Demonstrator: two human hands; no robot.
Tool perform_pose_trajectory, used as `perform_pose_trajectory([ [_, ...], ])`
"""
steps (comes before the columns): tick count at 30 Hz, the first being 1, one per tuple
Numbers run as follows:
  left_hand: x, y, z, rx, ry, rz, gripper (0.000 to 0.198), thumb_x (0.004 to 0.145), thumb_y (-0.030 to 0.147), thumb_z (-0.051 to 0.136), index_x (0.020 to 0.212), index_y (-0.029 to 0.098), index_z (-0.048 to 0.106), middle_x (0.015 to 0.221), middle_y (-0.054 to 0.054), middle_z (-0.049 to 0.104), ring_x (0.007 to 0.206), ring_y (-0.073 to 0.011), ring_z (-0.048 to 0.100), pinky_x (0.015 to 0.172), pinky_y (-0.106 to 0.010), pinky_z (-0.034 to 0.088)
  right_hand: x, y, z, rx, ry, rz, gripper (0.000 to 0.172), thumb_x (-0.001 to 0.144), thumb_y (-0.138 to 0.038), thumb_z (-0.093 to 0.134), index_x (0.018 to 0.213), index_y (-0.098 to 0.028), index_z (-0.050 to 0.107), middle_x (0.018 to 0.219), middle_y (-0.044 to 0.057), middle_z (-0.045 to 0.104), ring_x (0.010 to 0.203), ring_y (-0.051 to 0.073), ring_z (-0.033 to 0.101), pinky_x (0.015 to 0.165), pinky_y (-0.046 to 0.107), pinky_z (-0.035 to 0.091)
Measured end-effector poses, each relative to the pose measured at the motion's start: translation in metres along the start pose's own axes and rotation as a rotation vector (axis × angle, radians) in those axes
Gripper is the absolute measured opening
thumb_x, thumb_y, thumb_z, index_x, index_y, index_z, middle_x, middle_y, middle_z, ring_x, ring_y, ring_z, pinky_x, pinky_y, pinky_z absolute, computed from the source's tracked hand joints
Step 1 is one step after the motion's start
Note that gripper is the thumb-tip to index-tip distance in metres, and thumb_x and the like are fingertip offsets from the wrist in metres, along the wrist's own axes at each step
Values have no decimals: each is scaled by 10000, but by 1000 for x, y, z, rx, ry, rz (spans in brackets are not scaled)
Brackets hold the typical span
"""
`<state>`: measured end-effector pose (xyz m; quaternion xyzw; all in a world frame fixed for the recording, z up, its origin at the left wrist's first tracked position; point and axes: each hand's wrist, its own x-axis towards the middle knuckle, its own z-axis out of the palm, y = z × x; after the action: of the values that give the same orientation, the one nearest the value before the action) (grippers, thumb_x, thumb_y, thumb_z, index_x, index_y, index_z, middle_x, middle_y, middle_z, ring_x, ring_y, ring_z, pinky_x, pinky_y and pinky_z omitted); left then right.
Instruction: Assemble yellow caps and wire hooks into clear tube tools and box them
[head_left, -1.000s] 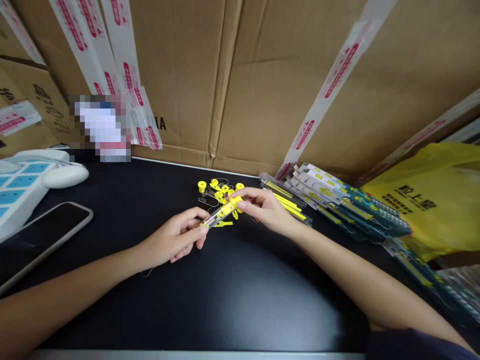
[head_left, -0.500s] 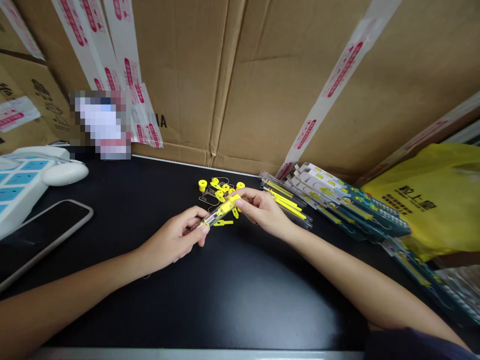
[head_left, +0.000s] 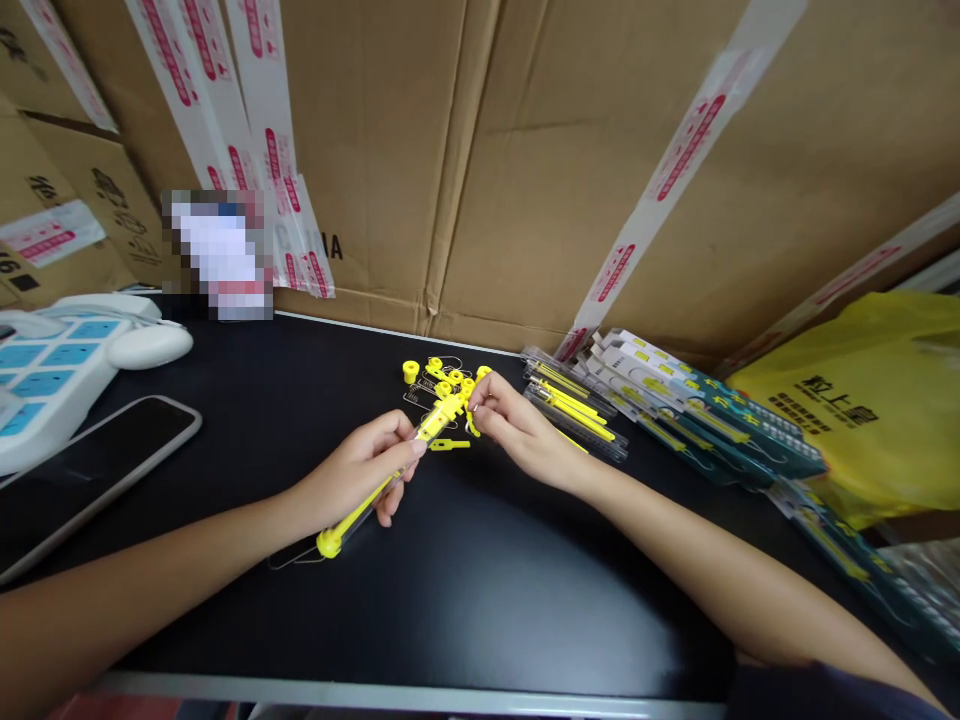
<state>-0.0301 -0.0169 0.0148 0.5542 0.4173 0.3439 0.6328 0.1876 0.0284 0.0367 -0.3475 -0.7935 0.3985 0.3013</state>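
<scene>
Black tabletop (head_left: 487, 590) against taped cardboard boxes (head_left: 525, 150).

Table (head_left: 480, 600) fills lower frame; cardboard boxes (head_left: 465, 150) stand behind it across the top. Phone (head_left: 90, 465) lies at left edge, power strip (head_left: 37, 375) just above it, mouse (head_left: 150, 346) to the strip's right. Small loose parts (head_left: 442, 378) sit at frame centre. Left hand (head_left: 360, 475) lies below-left of them, right hand (head_left: 517, 430) just right. Packaged sets (head_left: 675, 410) fan out right of centre; plastic bag (head_left: 870, 400) at far right.
</scene>
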Motion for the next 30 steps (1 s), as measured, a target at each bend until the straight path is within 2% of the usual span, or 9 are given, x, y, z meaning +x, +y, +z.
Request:
perform_pose_trajectory([
  [4, 9, 6, 3, 20, 119, -21, 281, 849, 401, 572, 734, 193, 423, 575, 72, 476, 406, -48, 444, 336, -125, 333, -1, -2, -3, -169, -3, -21, 37, 946, -191, 375, 931, -209, 403, 755, -38, 416, 664, 118, 411, 648, 251, 364],
  [7, 20, 13, 10, 2, 186, -25, 231, 857, 339, 556, 731, 190, 433, 524, 78, 446, 392, -41, 395, 357, -124, 300, 0, 1, -7, -232, 57, -59, 59, 954, -217, 406, 921, -200, 451, 771, -23, 481, 683, 120, 464, 658, 246, 383],
  [12, 36, 21, 24, -14, 134, 22, 190, 890, 378, 511, 923, 193, 533, 552, 69, 468, 394, -55, 407, 356, -140, 308, 5, 7, -18, -419, 208, -155, 104, 895, -220, 558, 828, -171, 621, 774, 13, 577, 678, 126, 521, 635, 236, 394],
  [17, 38, 20, 27, -22, 118, 37, 216, 905, 388, 488, 996, 196, 532, 534, 74, 460, 372, -51, 373, 343, -134, 295, 5, 11, -21, -482, 301, -211, 140, 905, -238, 560, 926, -178, 685, 735, 10, 612, 580, 108, 480, 573, 226, 371],
  [24, 29, 15, 28, 28, 80, -39, 187, 884, 365, 507, 930, 185, 526, 534, 72, 477, 368, -59, 400, 339, -143, 336, 0, 15, -11, -571, 242, -211, 109, 900, -266, 565, 858, -180, 618, 647, -30, 517, 546, 97, 432, 545, 215, 337],
  [30, 29, 15, 30, 37, 53, -51, 172, 886, 355, 494, 851, 187, 487, 541, 70, 484, 363, -53, 401, 326, -139, 346, -1, 12, -7, -608, 240, -312, 97, 910, -234, 553, 844, -180, 599, 719, -9, 564, 595, 102, 474, 567, 220, 348],
])
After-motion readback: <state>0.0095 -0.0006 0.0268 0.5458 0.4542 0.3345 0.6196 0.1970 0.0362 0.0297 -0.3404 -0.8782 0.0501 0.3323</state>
